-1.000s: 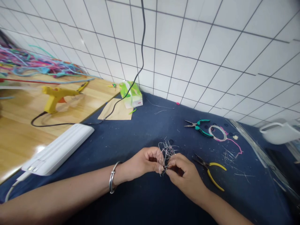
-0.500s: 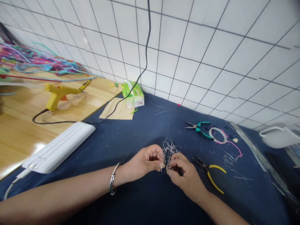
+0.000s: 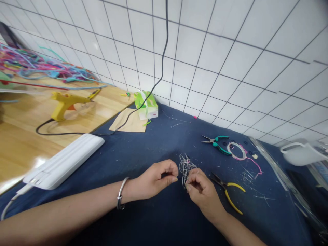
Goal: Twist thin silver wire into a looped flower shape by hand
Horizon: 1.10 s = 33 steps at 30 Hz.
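Note:
Thin silvery wires (image 3: 185,164) stand in a loose tangled bundle, with a small pinkish bit among them. My right hand (image 3: 201,188) pinches the lower right side of this bundle between thumb and fingers. To the left of the wires, my left hand (image 3: 164,176) is apart from them, its fingers curled and a small gap between thumb and fingertips; nothing shows in it. Just right of my right hand lie yellow-handled pliers (image 3: 228,193). Farther back are long-nose pliers with teal handles (image 3: 216,140), beside a white ring-shaped coil (image 3: 236,151) with a pink strand.
Wire scraps (image 3: 248,177) litter the dark blue cloth (image 3: 159,143) at right. On the left are a white power bank (image 3: 66,160), a yellow glue gun (image 3: 63,104) and colourful pipe cleaners (image 3: 51,70). A green tissue pack (image 3: 146,102) and a hanging black cable (image 3: 164,54) are near the tiled wall.
My left hand has let go of the wires and drawn slightly left. My right hand still holds the bundle. The view has shifted slightly.

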Available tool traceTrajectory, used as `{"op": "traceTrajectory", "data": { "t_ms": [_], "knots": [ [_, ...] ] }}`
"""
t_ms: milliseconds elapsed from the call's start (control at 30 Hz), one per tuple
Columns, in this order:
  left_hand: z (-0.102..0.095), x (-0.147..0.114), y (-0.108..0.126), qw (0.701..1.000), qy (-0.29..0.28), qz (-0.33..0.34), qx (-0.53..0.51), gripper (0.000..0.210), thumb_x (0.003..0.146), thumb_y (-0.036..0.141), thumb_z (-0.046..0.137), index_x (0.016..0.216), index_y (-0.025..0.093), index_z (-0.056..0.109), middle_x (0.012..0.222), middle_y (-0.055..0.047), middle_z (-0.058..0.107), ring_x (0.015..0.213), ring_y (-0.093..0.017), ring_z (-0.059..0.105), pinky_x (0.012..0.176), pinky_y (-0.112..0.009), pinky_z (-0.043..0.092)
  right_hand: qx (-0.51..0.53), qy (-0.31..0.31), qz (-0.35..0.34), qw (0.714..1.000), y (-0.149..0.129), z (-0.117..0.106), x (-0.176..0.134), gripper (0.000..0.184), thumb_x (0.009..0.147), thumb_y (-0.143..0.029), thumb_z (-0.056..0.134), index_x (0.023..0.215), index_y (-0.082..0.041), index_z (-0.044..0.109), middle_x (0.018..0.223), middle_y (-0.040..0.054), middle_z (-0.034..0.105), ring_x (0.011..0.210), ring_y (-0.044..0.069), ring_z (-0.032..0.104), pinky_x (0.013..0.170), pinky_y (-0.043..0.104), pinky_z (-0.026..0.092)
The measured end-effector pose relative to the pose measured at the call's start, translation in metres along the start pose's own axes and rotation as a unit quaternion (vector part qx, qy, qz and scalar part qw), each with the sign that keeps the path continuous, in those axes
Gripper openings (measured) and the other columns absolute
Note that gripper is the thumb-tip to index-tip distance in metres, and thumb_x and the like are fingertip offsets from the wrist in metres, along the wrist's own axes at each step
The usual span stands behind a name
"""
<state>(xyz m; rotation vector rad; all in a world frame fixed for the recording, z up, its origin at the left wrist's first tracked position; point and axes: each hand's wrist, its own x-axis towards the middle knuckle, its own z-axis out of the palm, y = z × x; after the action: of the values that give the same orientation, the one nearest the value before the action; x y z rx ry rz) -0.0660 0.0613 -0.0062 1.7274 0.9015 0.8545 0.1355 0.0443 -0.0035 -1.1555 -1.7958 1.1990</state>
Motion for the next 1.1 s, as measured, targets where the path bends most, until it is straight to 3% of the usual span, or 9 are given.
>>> {"op": "traceTrajectory", "data": {
  "t_ms": [100, 233, 433, 600, 667, 767, 900, 1000, 1100],
  "knots": [
    [0.0, 0.002, 0.001, 0.998, -0.038, 0.019, 0.039, 0.007, 0.083, 0.019, 0.049, 0.085, 0.016, 0.055, 0.077, -0.002, 0.054, 0.066, -0.011, 0.049, 0.061, -0.023, 0.041, 0.004, 0.011, -0.002, 1.0, 0.0, 0.0, -0.001, 0.008, 0.076, -0.011, 0.049, 0.073, -0.018, 0.052, 0.083, 0.0017, 0.046, 0.069, 0.012, 0.047, 0.061, 0.024, 0.041],
    [-0.002, 0.002, 0.004, 0.995, -0.04, 0.061, 0.062, 0.012, 0.085, 0.017, 0.047, 0.084, 0.016, 0.058, 0.081, -0.004, 0.056, 0.074, -0.012, 0.052, 0.069, -0.024, 0.042, 0.002, 0.02, -0.006, 1.0, -0.002, 0.0, -0.001, 0.009, 0.076, -0.011, 0.049, 0.072, -0.018, 0.051, 0.082, 0.0015, 0.045, 0.069, 0.012, 0.047, 0.062, 0.024, 0.041],
    [-0.007, 0.003, 0.008, 0.996, -0.064, 0.059, 0.017, 0.019, 0.087, 0.019, 0.042, 0.073, 0.014, 0.053, 0.075, -0.003, 0.049, 0.068, -0.01, 0.048, 0.064, -0.023, 0.04, -0.014, 0.035, -0.008, 0.999, -0.005, -0.002, 0.0, 0.01, 0.077, -0.012, 0.05, 0.069, -0.018, 0.05, 0.079, 0.0013, 0.045, 0.07, 0.013, 0.047, 0.063, 0.024, 0.041],
    [-0.011, 0.004, 0.01, 0.979, -0.17, 0.027, -0.106, 0.013, 0.085, 0.018, 0.043, 0.074, 0.015, 0.049, 0.085, -0.005, 0.049, 0.072, -0.012, 0.051, 0.068, -0.026, 0.044, -0.026, 0.044, -0.01, 0.999, -0.004, -0.002, -0.002, 0.01, 0.077, -0.011, 0.049, 0.07, -0.018, 0.05, 0.081, 0.0017, 0.045, 0.071, 0.013, 0.047, 0.063, 0.025, 0.041],
    [-0.012, 0.005, 0.011, 0.972, -0.205, 0.046, -0.103, 0.009, 0.079, 0.014, 0.049, 0.07, 0.015, 0.047, 0.09, -0.006, 0.049, 0.078, -0.014, 0.052, 0.071, -0.028, 0.045, -0.034, 0.048, -0.012, 0.998, -0.003, -0.002, -0.003, 0.009, 0.076, -0.01, 0.05, 0.071, -0.018, 0.051, 0.082, 0.0017, 0.045, 0.07, 0.013, 0.047, 0.062, 0.024, 0.04],
    [-0.013, 0.005, 0.011, 0.978, -0.181, 0.104, -0.01, 0.019, 0.068, 0.008, 0.055, 0.061, 0.016, 0.039, 0.086, -0.005, 0.048, 0.081, -0.015, 0.049, 0.073, -0.028, 0.043, -0.048, 0.058, -0.013, 0.997, -0.001, -0.002, -0.005, 0.008, 0.075, -0.01, 0.051, 0.072, -0.018, 0.052, 0.082, 0.0017, 0.044, 0.069, 0.012, 0.047, 0.061, 0.025, 0.04],
    [-0.015, 0.005, 0.014, 0.981, -0.133, 0.131, 0.06, 0.029, 0.068, 0.008, 0.054, 0.053, 0.016, 0.031, 0.08, -0.005, 0.048, 0.075, -0.013, 0.047, 0.069, -0.027, 0.041, -0.061, 0.064, -0.019, 0.996, -0.001, -0.002, -0.004, 0.009, 0.074, -0.009, 0.051, 0.071, -0.018, 0.051, 0.083, 0.0016, 0.044, 0.068, 0.012, 0.047, 0.061, 0.025, 0.04],
    [-0.019, 0.005, 0.016, 0.981, -0.16, 0.106, 0.021, 0.031, 0.071, 0.011, 0.055, 0.052, 0.016, 0.031, 0.079, -0.004, 0.049, 0.071, -0.011, 0.047, 0.066, -0.025, 0.041, -0.067, 0.066, -0.029, 0.995, -0.002, -0.002, -0.004, 0.01, 0.074, -0.009, 0.05, 0.071, -0.018, 0.051, 0.082, 0.0015, 0.044, 0.07, 0.013, 0.047, 0.062, 0.025, 0.04],
    [-0.021, 0.006, 0.014, 0.971, -0.231, 0.035, -0.057, 0.025, 0.074, 0.015, 0.056, 0.056, 0.015, 0.039, 0.073, -0.002, 0.052, 0.065, -0.01, 0.048, 0.062, -0.023, 0.041, -0.07, 0.072, -0.032, 0.994, -0.002, -0.003, -0.005, 0.01, 0.074, -0.008, 0.05, 0.071, -0.018, 0.051, 0.081, 0.0013, 0.044, 0.07, 0.013, 0.047, 0.062, 0.025, 0.04]
  ]
}}
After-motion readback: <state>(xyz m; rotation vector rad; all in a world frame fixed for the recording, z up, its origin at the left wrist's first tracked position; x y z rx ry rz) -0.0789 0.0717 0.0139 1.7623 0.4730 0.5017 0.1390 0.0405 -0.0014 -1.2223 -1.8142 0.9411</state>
